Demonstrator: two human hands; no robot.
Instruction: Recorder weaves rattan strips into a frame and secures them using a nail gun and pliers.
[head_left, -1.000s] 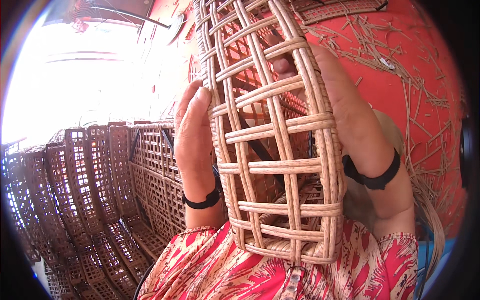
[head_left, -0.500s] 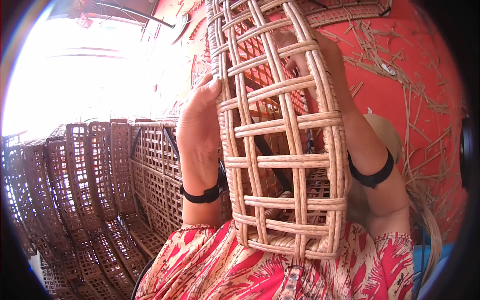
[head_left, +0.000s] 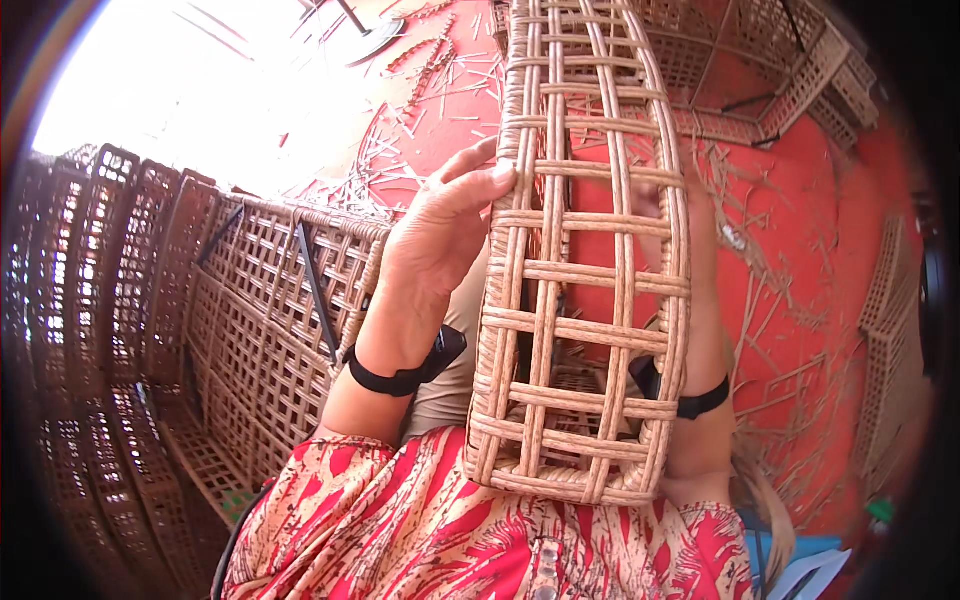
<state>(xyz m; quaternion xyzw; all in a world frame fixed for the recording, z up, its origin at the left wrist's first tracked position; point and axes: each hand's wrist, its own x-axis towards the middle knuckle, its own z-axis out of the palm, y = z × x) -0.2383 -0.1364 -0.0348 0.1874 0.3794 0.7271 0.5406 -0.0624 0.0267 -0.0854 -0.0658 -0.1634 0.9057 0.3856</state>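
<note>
A long, light-brown woven wicker basket [head_left: 545,328] stands in front of my chest, with its open-lattice narrow side facing me and its lower end against my patterned top. My left hand [head_left: 437,232] holds its wrapped left edge, the thumb pressed on the rim and the fingers reaching behind. On the other side, my right hand [head_left: 703,215] is against the right edge, partly seen through the lattice. Its fingers are mostly hidden and blurred. Black bands circle both wrists; the left one carries a small dark device [head_left: 445,352].
Dark brown woven baskets [head_left: 270,290] stand stacked at the left. More woven pieces [head_left: 735,60] lie at the far right, and a lattice panel [head_left: 885,330] is at the right rim. Cut strips [head_left: 765,340] litter the red floor [head_left: 835,250]. Something blue [head_left: 800,545] sits at lower right.
My view has shifted, showing more floor and the woven pieces at the far right. The basket and my left hand appear further right in it. My left hand still holds the edge.
</note>
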